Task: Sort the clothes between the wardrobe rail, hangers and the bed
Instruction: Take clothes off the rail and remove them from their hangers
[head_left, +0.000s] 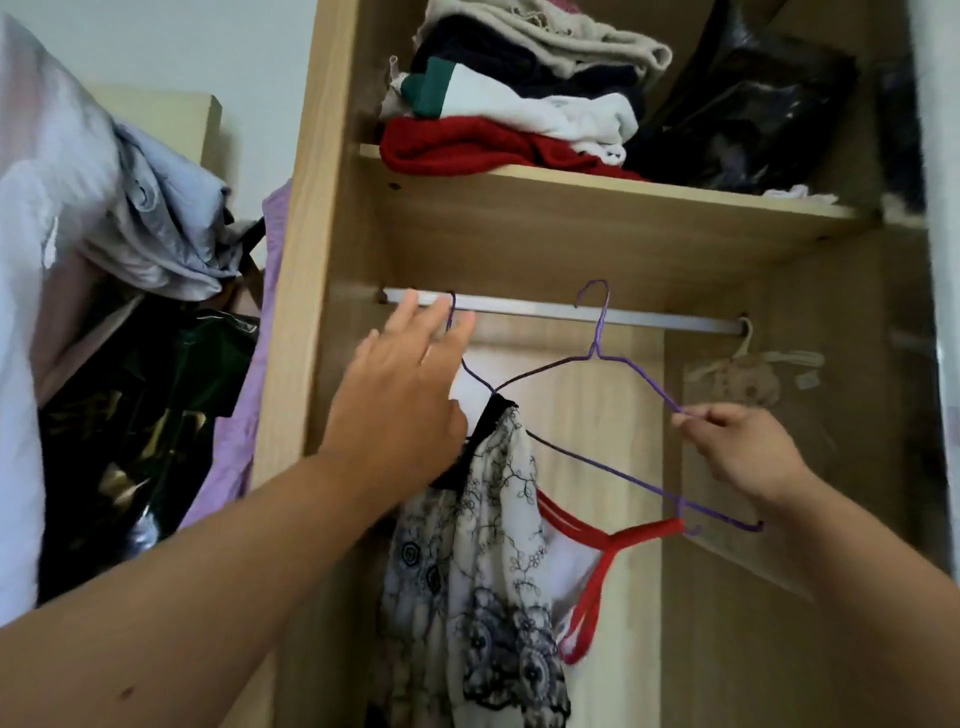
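Note:
A metal wardrobe rail (649, 315) runs across the open wardrobe. Two purple wire hangers hang from it. The left hanger (470, 371) carries a white garment with black floral print (483, 561); a red-strapped garment (613, 545) hangs off a low hanger arm. My left hand (410, 395) reaches up with fingers spread, touching the left hanger's hook near the rail. My right hand (737, 447) pinches the right end of the other purple hanger (597, 343), whose hook sits over the rail.
A shelf (571, 192) above the rail holds folded clothes in red, white, green and beige, plus a black plastic bag (748, 114). A small sachet (743, 382) hangs at the rail's right end. Piled clothes and a dark bag (130, 441) hang left of the wardrobe.

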